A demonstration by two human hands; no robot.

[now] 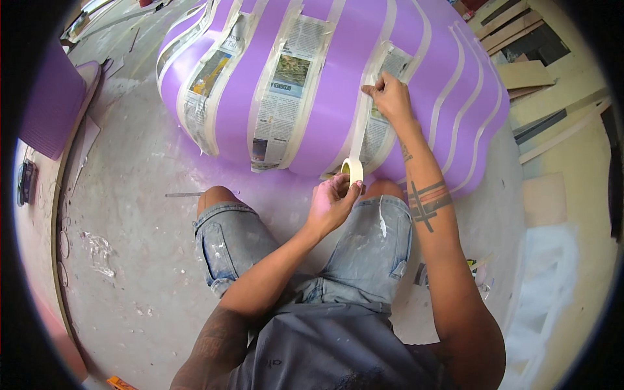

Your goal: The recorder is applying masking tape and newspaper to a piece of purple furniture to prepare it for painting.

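Note:
A roll of cream masking tape (355, 170) is in my left hand (331, 203), with the fingers and thumb closed round it near my right knee. From the roll a strip of tape (358, 138) runs up, stretched along the edge of a newspaper sheet (375, 138). My right hand (389, 97) has its fingers closed at the upper part of that strip, against the large purple rounded form (338, 84). Other newspaper bands, such as the middle one (279, 110), are taped down along their edges. Bare purple stripes lie between them.
Grey floor (130, 227) with paint marks and scraps of clear plastic (99, 253) surrounds me. At left stands a purple ribbed object (55, 104) on a board. Wooden boards (526, 75) lie at the far right. Small items (478, 273) sit beside my right arm.

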